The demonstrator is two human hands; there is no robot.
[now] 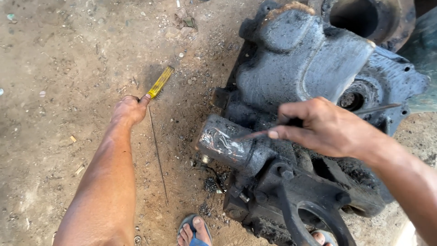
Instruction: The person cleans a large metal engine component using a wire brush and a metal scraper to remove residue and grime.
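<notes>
Left hand [129, 109] reaches down to the dirt ground [59, 82], fingers curled onto the near end of a yellow-handled tool [160, 82] lying flat there; whether it is actually gripped or just touched, cannot tell. Tool handle points up and right, away from the fingertips. Right hand [325, 127] hovers over the big casting, thumb and fingers pinched on a thin dark metal rod [378, 108]; the rod runs roughly level, one end sticking out right toward a bore, other end poking out left past the fingertips.

Greasy black cast housing [309, 68] sits on the ground, filling the right half of view. Stub shaft [223, 143], wrapped in clear shiny film, juts out of its left side just below the right hand. Round bore [351, 100] in the housing face, right of the hand. Forked lug with a hole [318, 218] at the bottom edge. Rusty ring-shaped part [364, 18] behind the housing, top right.

Thin wire [157, 150] lies on the dirt, running down from near the left hand. Foot in blue sandal [193, 232] at bottom centre, just left of the housing. Black grit scattered around the housing base.
</notes>
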